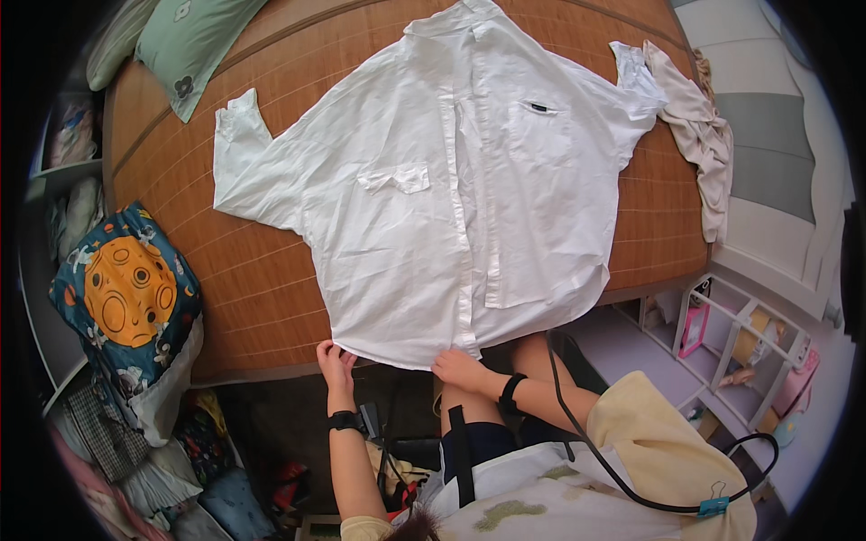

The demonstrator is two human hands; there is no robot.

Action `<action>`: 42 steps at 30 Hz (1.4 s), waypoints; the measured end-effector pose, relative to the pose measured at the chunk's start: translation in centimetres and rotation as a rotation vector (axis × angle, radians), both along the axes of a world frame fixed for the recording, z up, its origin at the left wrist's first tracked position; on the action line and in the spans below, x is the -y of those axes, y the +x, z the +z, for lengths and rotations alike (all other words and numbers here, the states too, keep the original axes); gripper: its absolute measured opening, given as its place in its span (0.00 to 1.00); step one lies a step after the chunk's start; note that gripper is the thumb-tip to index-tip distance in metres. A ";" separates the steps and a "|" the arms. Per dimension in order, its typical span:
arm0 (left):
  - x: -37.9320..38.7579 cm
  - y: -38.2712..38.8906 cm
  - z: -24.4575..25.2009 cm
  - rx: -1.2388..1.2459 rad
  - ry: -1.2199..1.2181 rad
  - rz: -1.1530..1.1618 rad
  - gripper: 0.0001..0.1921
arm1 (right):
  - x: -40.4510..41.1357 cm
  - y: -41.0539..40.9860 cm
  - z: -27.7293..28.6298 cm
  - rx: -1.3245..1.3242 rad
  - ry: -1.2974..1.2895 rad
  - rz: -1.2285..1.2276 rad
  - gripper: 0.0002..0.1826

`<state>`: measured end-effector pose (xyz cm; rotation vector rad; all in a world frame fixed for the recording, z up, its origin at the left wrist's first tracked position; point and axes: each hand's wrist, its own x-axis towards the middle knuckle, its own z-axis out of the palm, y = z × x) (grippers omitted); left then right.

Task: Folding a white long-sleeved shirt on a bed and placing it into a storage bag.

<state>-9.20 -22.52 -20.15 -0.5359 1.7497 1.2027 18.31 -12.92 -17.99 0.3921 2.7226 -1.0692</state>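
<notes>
A white button-up shirt [392, 237] lies spread front side up, its collar at the far side and its hem towards me. The front placket hangs open down the middle. One chest pocket [541, 128] shows a small dark tag; the other pocket flap [396, 178] is creased. My left hand [336, 362] pinches the hem at its left corner. With my right hand [459, 370] I grip the same hem near the placket's lower end. Both sleeves reach outwards, the left one folded back at the cuff.
The shirt rests on a brown mat-covered bed [264, 291]. Green pillows [196, 51] lie at the far left, beige cloth [697, 135] at the right edge. A bag with a planet print [132, 291] stands left by shelves of clothes. A white rack [737, 338] stands at right.
</notes>
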 end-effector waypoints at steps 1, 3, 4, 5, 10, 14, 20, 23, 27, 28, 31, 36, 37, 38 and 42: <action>0.0 0.1 0.0 0.001 0.002 -0.004 0.07 | 0.1 0.1 0.0 -0.006 -0.046 -0.002 0.05; 0.1 0.1 0.1 -0.014 -0.066 -0.057 0.08 | 0.2 0.3 0.1 -0.019 -0.089 0.003 0.05; 0.2 0.1 0.1 -0.024 -0.064 -0.037 0.09 | 0.3 0.2 0.1 -0.028 -0.164 0.000 0.07; -0.7 0.4 0.5 -0.016 -0.050 -0.042 0.09 | 0.0 0.2 -0.1 -0.028 -0.230 -0.004 0.08; -0.8 0.5 1.2 -0.212 -0.114 -0.206 0.13 | 0.8 -0.9 0.8 -0.013 -0.197 0.019 0.08; -1.0 1.1 0.5 -0.360 -0.113 -0.188 0.12 | 0.7 -0.2 -0.2 0.098 -0.125 0.005 0.06; 0.9 0.1 -1.0 -0.400 -0.156 -0.163 0.11 | 0.0 0.7 -0.5 0.162 -0.072 0.036 0.07; -0.4 0.5 0.2 -0.572 -0.311 -0.479 0.12 | -2.6 1.4 1.0 0.172 -0.405 -0.222 0.08; -3.2 0.5 3.4 -1.109 -0.487 -0.899 0.16 | -10.6 2.4 4.0 -0.203 -0.151 -0.600 0.11; -5.3 0.8 4.5 -0.978 -0.410 -0.871 0.20 | -13.4 3.4 4.1 -0.221 0.012 -0.704 0.13; -10.0 0.5 5.3 -1.079 -0.130 -0.884 0.25 | -21.6 5.0 4.8 -0.160 0.347 -0.899 0.25; -21.5 0.3 4.2 -1.313 0.002 -1.159 0.31 | -30.9 7.1 2.5 0.101 0.539 -1.008 0.43; -23.9 0.6 3.6 -1.350 -0.005 -1.239 0.33 | -32.0 7.4 1.8 0.099 0.552 -1.007 0.43; -26.4 1.0 3.0 -1.352 0.005 -1.229 0.33 | -33.0 7.6 1.1 0.167 0.535 -0.962 0.44; -31.7 1.1 0.9 -1.331 -0.187 -1.368 0.34 | -34.6 6.2 -1.5 0.267 0.604 -0.890 0.44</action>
